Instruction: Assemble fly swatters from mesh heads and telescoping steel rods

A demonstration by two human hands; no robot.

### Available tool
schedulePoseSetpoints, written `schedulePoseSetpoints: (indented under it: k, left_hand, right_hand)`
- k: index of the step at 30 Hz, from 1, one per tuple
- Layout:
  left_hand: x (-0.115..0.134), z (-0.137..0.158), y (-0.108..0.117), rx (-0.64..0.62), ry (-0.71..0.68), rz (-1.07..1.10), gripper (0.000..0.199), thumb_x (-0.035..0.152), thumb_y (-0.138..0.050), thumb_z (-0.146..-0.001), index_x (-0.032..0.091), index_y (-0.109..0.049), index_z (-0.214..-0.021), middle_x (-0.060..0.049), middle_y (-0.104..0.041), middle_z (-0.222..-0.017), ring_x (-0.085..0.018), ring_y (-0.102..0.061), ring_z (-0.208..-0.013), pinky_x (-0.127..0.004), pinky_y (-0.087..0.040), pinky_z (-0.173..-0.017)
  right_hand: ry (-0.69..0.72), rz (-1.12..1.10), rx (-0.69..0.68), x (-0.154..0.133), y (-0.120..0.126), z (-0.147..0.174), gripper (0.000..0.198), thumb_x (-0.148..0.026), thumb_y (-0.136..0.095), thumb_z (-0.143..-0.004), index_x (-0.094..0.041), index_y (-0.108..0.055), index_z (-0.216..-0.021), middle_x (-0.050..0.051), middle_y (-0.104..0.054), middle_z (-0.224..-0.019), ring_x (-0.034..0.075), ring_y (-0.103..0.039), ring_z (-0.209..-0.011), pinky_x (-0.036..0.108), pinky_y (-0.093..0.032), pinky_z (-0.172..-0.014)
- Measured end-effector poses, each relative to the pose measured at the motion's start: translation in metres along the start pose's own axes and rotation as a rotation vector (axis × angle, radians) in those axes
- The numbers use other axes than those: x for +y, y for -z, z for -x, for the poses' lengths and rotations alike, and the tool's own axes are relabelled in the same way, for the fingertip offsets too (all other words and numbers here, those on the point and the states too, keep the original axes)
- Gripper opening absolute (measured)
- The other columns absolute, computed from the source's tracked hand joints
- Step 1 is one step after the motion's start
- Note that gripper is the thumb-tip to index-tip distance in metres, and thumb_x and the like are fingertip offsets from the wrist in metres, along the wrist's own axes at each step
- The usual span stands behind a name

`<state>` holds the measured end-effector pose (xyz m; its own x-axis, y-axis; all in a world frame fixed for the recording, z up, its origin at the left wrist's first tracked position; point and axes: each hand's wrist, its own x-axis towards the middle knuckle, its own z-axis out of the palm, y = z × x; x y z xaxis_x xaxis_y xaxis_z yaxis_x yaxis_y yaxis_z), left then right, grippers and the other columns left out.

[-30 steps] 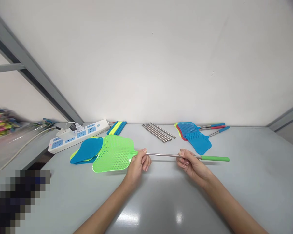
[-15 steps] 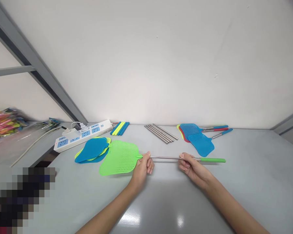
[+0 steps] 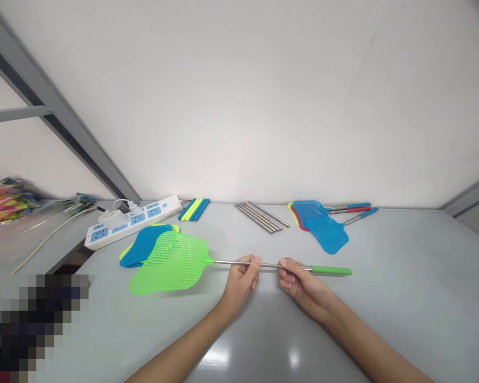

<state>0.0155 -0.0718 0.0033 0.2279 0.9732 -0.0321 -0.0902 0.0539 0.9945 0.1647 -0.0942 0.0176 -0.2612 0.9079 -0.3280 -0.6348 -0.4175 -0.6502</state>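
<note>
A green fly swatter (image 3: 175,263) with a thin telescopic metal rod and a green grip lies level across both hands, above the table. My left hand (image 3: 241,279) pinches the rod part way along, a little to the right of the perforated head. Closer to the grip, my right hand (image 3: 299,282) is closed on the rod with thumb and fingers. The swatter's head partly covers a pile of loose blue and yellow swatter heads (image 3: 146,244). Behind the hands, several bare metal rods (image 3: 261,218) lie side by side.
Blue and yellow grip sleeves (image 3: 194,209) lie beside a white power strip (image 3: 133,221) with plugs in it. Blue, red and yellow swatters (image 3: 327,231) are stacked at the right. Bagged colourful items (image 3: 8,205) sit at far left. A wall (image 3: 263,106) stands behind the table.
The swatter has shifted left, its head now farther from my left hand. My left hand has gone from the neck to farther along the rod, and my hands are closer together.
</note>
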Motion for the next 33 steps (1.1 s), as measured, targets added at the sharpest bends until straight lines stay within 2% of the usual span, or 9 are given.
schedulePoseSetpoints:
  k: [6,12,18,23,27,33]
  left_hand:
    - [0.007,0.005,-0.003,-0.088,-0.005,-0.147,0.04,0.039,-0.043,-0.079,0.017,-0.039,-0.046,0.006,-0.034,-0.038,-0.007,-0.032,-0.039,-0.021,-0.026,-0.044]
    - [0.009,0.005,-0.005,-0.186,0.005,-0.204,0.038,0.038,-0.044,-0.078,0.016,-0.044,-0.048,0.005,-0.037,-0.04,-0.008,-0.034,-0.041,-0.021,-0.027,-0.045]
    - [0.01,0.006,-0.005,-0.301,0.103,-0.143,0.048,0.043,-0.034,-0.082,0.015,-0.051,-0.047,0.002,-0.04,-0.039,-0.01,-0.039,-0.039,-0.023,-0.032,-0.048]
    - [0.012,0.007,-0.007,-0.328,0.149,-0.09,0.05,0.045,-0.033,-0.081,0.015,-0.053,-0.046,0.002,-0.041,-0.036,-0.01,-0.041,-0.038,-0.023,-0.034,-0.047]
    - [0.011,0.006,-0.006,-0.36,0.203,-0.032,0.049,0.042,-0.033,-0.081,0.015,-0.052,-0.045,0.002,-0.041,-0.035,-0.01,-0.041,-0.037,-0.023,-0.035,-0.049]
    - [0.006,0.007,-0.008,-0.432,0.272,0.083,0.043,0.036,-0.03,-0.082,0.018,-0.037,-0.044,0.003,-0.04,-0.031,-0.01,-0.038,-0.035,-0.023,-0.032,-0.046]
  right_hand:
    - [-0.012,-0.025,-0.033,0.005,-0.003,0.003,0.018,-0.022,-0.062,-0.07,-0.014,-0.052,-0.057,-0.002,-0.038,-0.057,0.006,-0.026,-0.051,0.02,-0.027,-0.049]
    - [-0.041,-0.015,-0.061,0.009,-0.007,0.006,0.02,-0.023,-0.06,-0.072,-0.014,-0.05,-0.057,-0.002,-0.04,-0.058,0.006,-0.03,-0.053,0.02,-0.03,-0.052]
    - [0.002,0.061,-0.106,0.007,-0.009,0.009,0.025,-0.027,-0.057,-0.073,-0.017,-0.045,-0.054,-0.002,-0.041,-0.055,0.01,-0.042,-0.055,0.026,-0.036,-0.059]
    - [0.009,0.113,-0.181,0.003,-0.015,0.011,0.024,-0.03,-0.053,-0.075,-0.018,-0.045,-0.056,0.001,-0.049,-0.057,0.015,-0.052,-0.06,0.034,-0.039,-0.064]
    - [-0.019,0.103,-0.168,0.005,-0.014,0.01,0.021,-0.03,-0.056,-0.072,-0.018,-0.046,-0.058,0.001,-0.051,-0.058,0.016,-0.052,-0.061,0.034,-0.039,-0.066]
    - [-0.024,0.077,-0.075,0.011,-0.007,0.006,0.029,-0.025,-0.059,-0.068,-0.018,-0.038,-0.05,-0.004,-0.036,-0.05,0.011,-0.045,-0.055,0.025,-0.036,-0.057]
